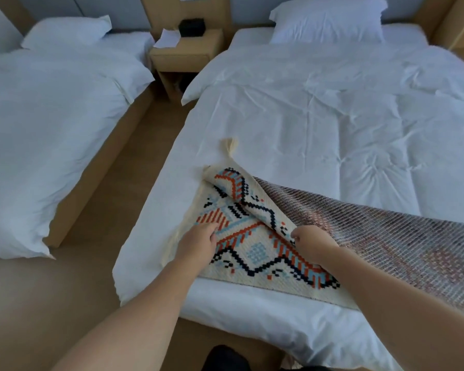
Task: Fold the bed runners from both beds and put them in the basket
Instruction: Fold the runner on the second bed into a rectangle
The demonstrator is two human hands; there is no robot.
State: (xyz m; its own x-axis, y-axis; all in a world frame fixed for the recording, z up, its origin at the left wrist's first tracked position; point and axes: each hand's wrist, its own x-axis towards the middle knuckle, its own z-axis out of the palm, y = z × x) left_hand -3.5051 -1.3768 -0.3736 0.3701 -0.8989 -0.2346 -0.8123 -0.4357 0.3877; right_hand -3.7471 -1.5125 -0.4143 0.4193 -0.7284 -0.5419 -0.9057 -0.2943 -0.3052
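Patterned bed runner (255, 253) across the foot of the right-hand bed (332, 124), one layer doubled back, striped underside up. Left hand (198, 241) fingers curled down onto the lower layer; right hand (315, 243) pinching the folded edge, tassel (228, 148) beyond the fingertips.

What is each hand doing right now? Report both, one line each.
Left hand: fingers curled, pressing on the bed runner; whether it grips cannot be told.
Right hand: closed, pinching the runner's folded-over edge.
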